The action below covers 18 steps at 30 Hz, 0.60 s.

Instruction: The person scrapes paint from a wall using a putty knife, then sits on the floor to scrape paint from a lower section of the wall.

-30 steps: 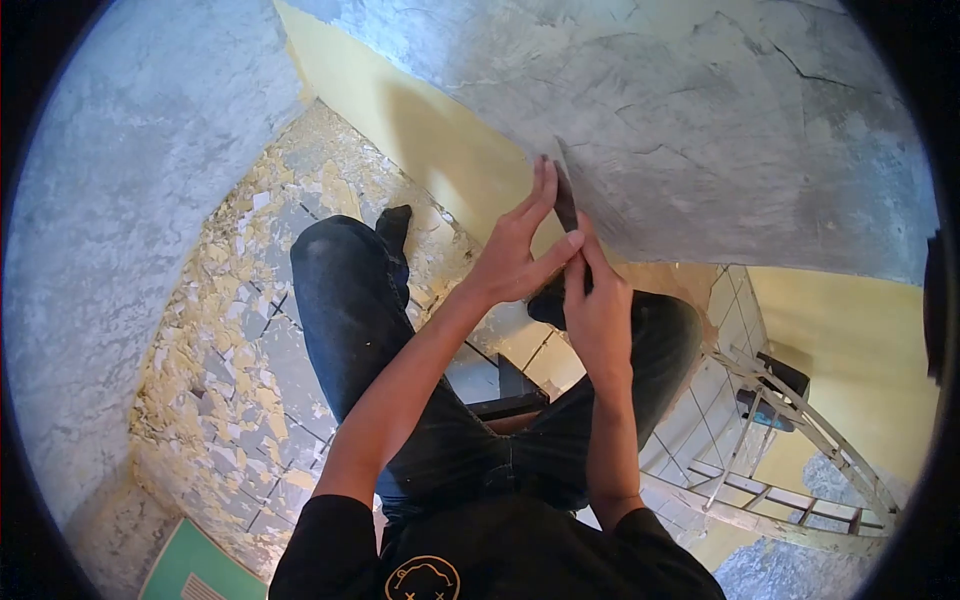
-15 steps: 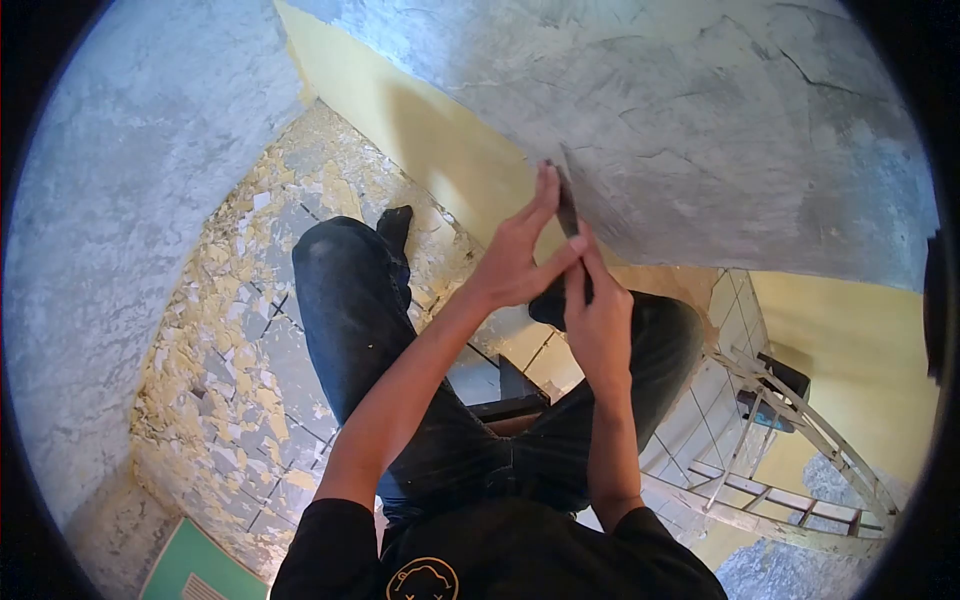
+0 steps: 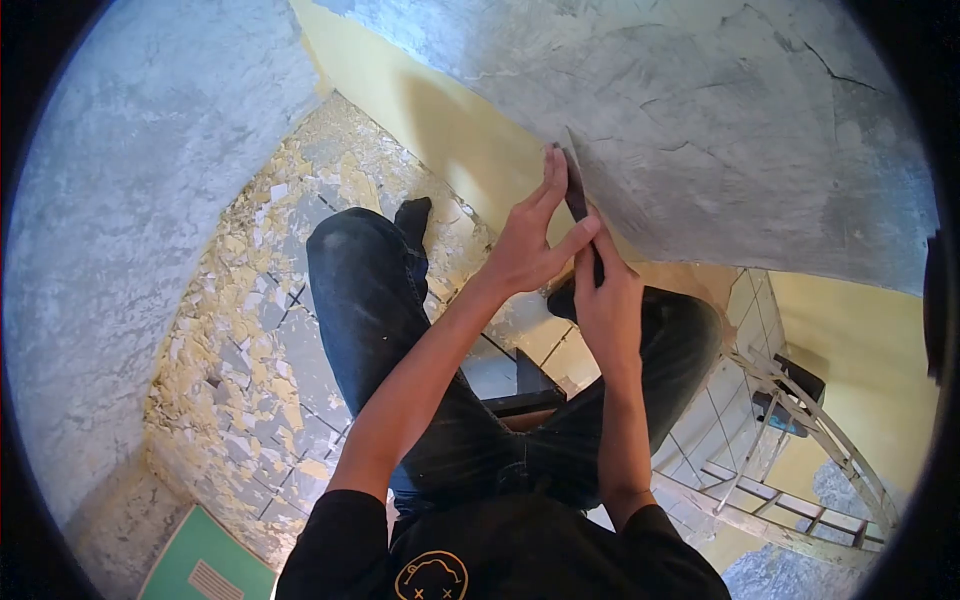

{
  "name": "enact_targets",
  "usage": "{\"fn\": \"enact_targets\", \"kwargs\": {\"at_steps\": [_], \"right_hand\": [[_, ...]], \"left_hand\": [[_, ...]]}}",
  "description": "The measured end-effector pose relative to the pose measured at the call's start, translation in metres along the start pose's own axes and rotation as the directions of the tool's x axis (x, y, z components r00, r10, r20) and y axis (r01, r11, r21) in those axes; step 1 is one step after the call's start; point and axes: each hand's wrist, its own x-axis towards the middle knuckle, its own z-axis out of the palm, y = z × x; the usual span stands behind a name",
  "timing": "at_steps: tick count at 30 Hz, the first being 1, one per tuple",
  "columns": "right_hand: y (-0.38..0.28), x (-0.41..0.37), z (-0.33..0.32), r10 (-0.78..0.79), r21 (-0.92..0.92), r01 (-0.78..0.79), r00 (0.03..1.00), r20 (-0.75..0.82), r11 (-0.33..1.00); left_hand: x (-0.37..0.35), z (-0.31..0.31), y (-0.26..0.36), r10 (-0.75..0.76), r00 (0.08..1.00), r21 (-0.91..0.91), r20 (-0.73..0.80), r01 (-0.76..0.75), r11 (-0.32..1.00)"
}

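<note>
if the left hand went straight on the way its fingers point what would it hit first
Most likely the wall ahead of the left hand, though the depth between them is hard to judge.

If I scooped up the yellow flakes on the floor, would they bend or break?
The yellow flakes would probably snap, since their edges look jagged. They look thin, so they're likely light. Many seem loose, so a push might scatter them.

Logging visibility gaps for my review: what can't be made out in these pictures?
All in the head view:
Flat tool: handle end mostly hidden by the right hand.
Dark object: partly hidden behind the ladder.
Green panel: cut off by the bottom edge.
</note>
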Motion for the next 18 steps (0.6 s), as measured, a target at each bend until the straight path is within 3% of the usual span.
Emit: {"fn": "enact_targets", "kwargs": {"at_steps": [2, 4, 5, 6, 8, 10, 11, 13, 14, 16, 18], "right_hand": [[0.006, 0.001, 0.006, -0.031, 0.003, 0.031, 0.999, -0.034, 1.000], [0.011, 0.000, 0.010, -0.070, -0.002, 0.070, 0.996, -0.060, 0.998], [0.008, -0.006, 0.011, 0.167, 0.031, -0.169, 0.984, 0.065, 0.985], [0.006, -0.006, 0.011, 0.379, 0.041, -0.392, 0.907, 0.186, 0.919], [0.002, -0.005, 0.003, 0.343, 0.043, -0.356, 0.922, 0.181, 0.934], [0.004, -0.002, 0.001, 0.046, 0.030, -0.047, 0.998, 0.038, 0.998], [0.009, -0.003, 0.006, 0.037, 0.028, -0.038, 0.998, 0.042, 0.999], [0.024, -0.011, 0.019, 0.267, 0.067, -0.276, 0.957, 0.117, 0.959], [0.021, -0.007, 0.014, 0.260, 0.067, -0.269, 0.959, 0.114, 0.961], [0.009, -0.005, 0.002, 0.044, 0.044, -0.045, 0.999, 0.017, 0.998], [0.002, -0.006, 0.000, 0.088, 0.073, -0.089, 0.996, 0.020, 0.993]], "left_hand": [[0.003, -0.002, -0.001, 0.012, 0.999, -0.025, 0.030, -0.012, 1.000], [0.004, 0.001, -0.006, 0.022, 0.999, 0.030, -0.035, -0.020, 0.999], [0.002, 0.003, -0.003, 0.017, 0.999, 0.020, -0.032, -0.016, 1.000], [0.003, 0.003, -0.002, 0.013, 0.999, 0.016, -0.035, -0.013, 1.000], [0.002, 0.002, 0.001, 0.003, 1.000, 0.013, -0.027, -0.003, 1.000], [0.001, -0.001, 0.002, 0.010, 1.000, 0.004, 0.013, -0.010, 1.000], [0.002, -0.002, 0.001, 0.012, 1.000, 0.003, 0.003, -0.012, 1.000], [0.004, -0.001, -0.003, -0.037, 0.999, 0.033, 0.006, 0.036, 0.999], [0.006, 0.000, -0.003, -0.030, 1.000, 0.033, 0.002, 0.030, 0.999], [0.001, 0.001, -0.003, 0.000, 1.000, 0.006, 0.016, 0.000, 1.000], [-0.001, 0.000, 0.004, -0.006, 1.000, 0.010, 0.013, 0.006, 1.000]]}}
